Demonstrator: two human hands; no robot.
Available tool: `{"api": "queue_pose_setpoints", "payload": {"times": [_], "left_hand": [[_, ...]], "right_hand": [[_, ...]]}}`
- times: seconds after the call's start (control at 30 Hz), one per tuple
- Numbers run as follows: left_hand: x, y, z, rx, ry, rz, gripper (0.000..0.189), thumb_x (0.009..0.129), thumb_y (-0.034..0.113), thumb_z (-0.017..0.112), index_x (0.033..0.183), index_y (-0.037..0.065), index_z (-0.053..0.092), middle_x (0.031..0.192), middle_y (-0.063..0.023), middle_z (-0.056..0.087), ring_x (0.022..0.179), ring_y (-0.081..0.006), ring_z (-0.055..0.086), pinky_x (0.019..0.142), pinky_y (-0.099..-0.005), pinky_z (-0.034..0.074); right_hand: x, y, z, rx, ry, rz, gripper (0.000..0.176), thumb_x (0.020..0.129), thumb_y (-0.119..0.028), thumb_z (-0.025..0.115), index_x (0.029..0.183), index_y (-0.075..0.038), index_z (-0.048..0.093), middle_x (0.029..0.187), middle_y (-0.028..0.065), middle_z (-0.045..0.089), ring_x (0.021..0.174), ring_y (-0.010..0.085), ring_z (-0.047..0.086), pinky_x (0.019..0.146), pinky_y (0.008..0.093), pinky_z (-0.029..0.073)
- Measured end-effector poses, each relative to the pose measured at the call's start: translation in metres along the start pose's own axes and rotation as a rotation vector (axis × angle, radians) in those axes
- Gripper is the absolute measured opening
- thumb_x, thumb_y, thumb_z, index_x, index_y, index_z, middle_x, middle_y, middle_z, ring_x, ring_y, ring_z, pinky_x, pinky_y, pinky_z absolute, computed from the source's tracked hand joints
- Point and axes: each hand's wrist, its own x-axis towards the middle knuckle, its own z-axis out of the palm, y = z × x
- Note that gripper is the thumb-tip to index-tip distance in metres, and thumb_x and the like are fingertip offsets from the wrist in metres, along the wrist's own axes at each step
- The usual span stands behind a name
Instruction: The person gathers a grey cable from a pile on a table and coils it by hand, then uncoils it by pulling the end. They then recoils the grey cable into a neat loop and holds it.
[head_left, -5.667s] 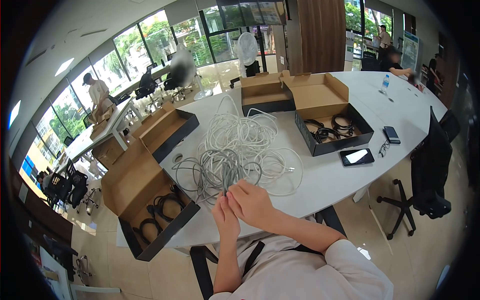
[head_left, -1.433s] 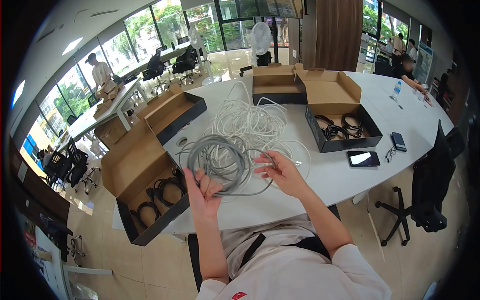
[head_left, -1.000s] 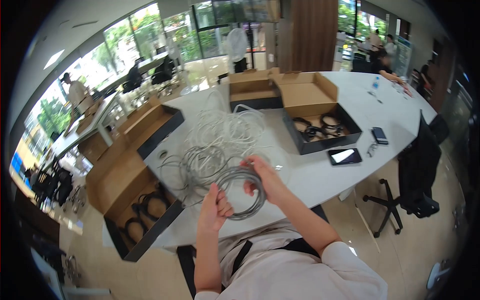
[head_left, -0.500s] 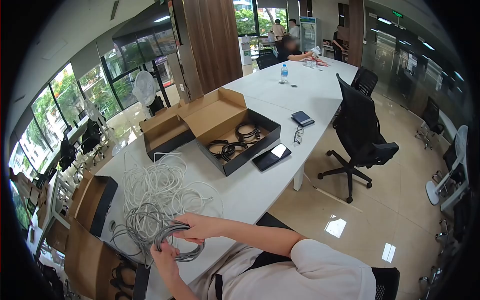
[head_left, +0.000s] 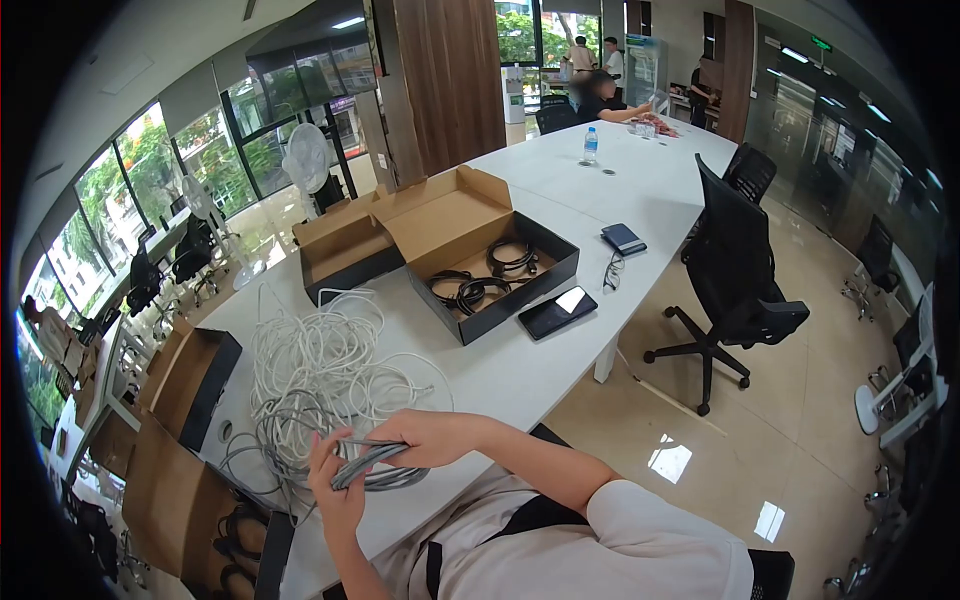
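A coiled bundle of grey cable [head_left: 385, 474] is held between my two hands over the table's near edge. My left hand [head_left: 338, 480] has its fingers around the left end of the coil. My right hand [head_left: 430, 438] grips the coil from above on its right side. Loose grey cable [head_left: 285, 440] trails from the bundle onto the table at the left. Behind it lies a large tangle of white cable [head_left: 315, 350].
An open box [head_left: 515, 300] holds black cables [head_left: 470, 292]. Beside it are a phone [head_left: 558, 313], glasses [head_left: 612, 272] and a wallet [head_left: 624, 239]. More open boxes stand at left. A bottle [head_left: 590, 146] and a seated person [head_left: 600, 100] are farther back; an office chair [head_left: 735, 240] is right.
My left hand has moved up and its fingers have shifted on the grey coil. The coil is tilted differently. The camera view has moved slightly.
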Motion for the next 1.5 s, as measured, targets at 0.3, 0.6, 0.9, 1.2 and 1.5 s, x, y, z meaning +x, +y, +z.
{"api": "queue_pose_setpoints", "payload": {"times": [0.3,0.6,0.9,1.2,1.5], "left_hand": [[-0.007,-0.002,0.02,-0.334,0.312,-0.367,0.038,0.074,0.003,0.073,0.106,0.004,0.053,0.073,0.0019,0.046,0.063,-0.0069,0.045,0.055,-0.0211,0.037],[-0.002,-0.005,0.024,-0.331,0.196,-0.355,0.023,0.073,-0.002,0.069,0.086,0.001,0.052,0.078,-0.0066,0.063,0.064,-0.0077,0.052,0.057,-0.0213,0.041],[0.003,-0.011,0.015,-0.316,0.035,-0.583,0.023,0.072,-0.003,0.074,0.086,-0.001,0.056,0.071,-0.0032,0.061,0.06,-0.0071,0.054,0.056,-0.0203,0.042],[0.001,-0.022,0.022,-0.156,0.243,-0.448,0.029,0.067,-0.004,0.077,0.079,0.001,0.051,0.067,-0.0017,0.056,0.057,-0.0071,0.048,0.055,-0.0208,0.041],[0.004,0.006,0.013,0.324,0.374,-0.352,0.021,0.068,-0.001,0.077,0.077,-0.001,0.057,0.06,-0.0024,0.056,0.055,-0.0086,0.051,0.051,-0.0257,0.042]], "right_hand": [[0.002,-0.01,-0.001,-0.166,0.077,0.028,0.014,0.081,0.002,0.053,0.093,-0.002,0.06,0.068,0.011,0.056,0.06,0.0189,0.051,0.059,0.032,0.043],[0.003,0.025,-0.001,-0.309,0.321,-0.001,0.023,0.077,0.003,0.056,0.098,-0.002,0.063,0.076,0.0169,0.061,0.062,0.0291,0.055,0.06,0.0341,0.044],[0.006,0.021,0.006,-0.437,0.431,0.05,0.022,0.073,0.001,0.059,0.094,-0.003,0.062,0.079,0.0204,0.062,0.075,0.0392,0.06,0.065,0.0416,0.047],[0.011,0.034,0.017,-0.332,0.372,0.013,0.024,0.075,0.002,0.058,0.098,-0.002,0.062,0.078,0.0198,0.06,0.066,0.0355,0.056,0.06,0.0358,0.044],[0.015,0.028,0.025,-0.392,0.46,-0.017,0.026,0.073,0.003,0.06,0.099,-0.002,0.061,0.077,0.0193,0.061,0.069,0.0372,0.058,0.062,0.0381,0.046]]}}
